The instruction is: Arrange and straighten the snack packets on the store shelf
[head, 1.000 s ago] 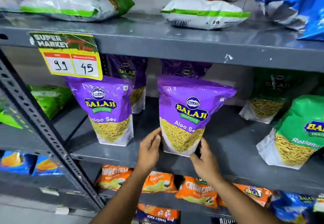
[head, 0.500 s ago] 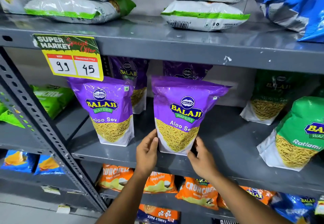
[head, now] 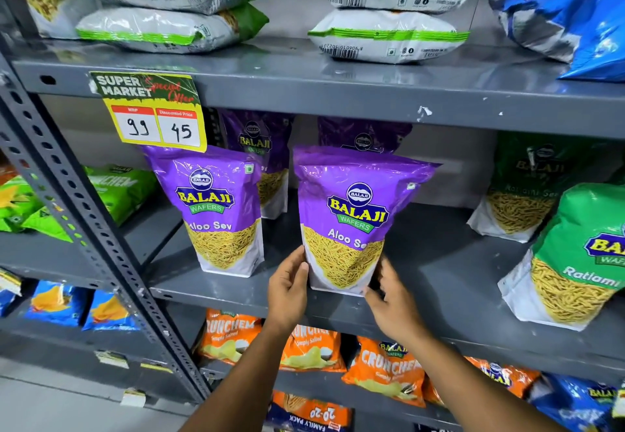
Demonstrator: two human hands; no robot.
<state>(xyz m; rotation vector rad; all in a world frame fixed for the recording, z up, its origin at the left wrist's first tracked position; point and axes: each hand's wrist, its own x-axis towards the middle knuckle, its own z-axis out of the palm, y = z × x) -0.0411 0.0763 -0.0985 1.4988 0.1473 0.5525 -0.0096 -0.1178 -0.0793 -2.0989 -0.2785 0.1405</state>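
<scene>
Head view: middle shelf (head: 439, 262), front edge.
Held packet (head: 348, 218): purple Aloo Sev, standing on the shelf but leaning a touch, base near the front lip.
Left hand (head: 287, 291): fingers curled, thumb pressed on the packet's lower left edge.
Right hand (head: 394, 303): cupping the lower right corner; fingers partly hidden behind it.
Neighbour packet (head: 220, 208): left of the held one, upright, looks squared.
Back row: two more purple packets behind, dim.
Green packets (head: 581, 256): right of the held one, tilted, probably still to straighten.
Progress: I'd say midway; this packet nearly set.
Orange packets (head: 385, 370): shelf below, slumped.
</scene>
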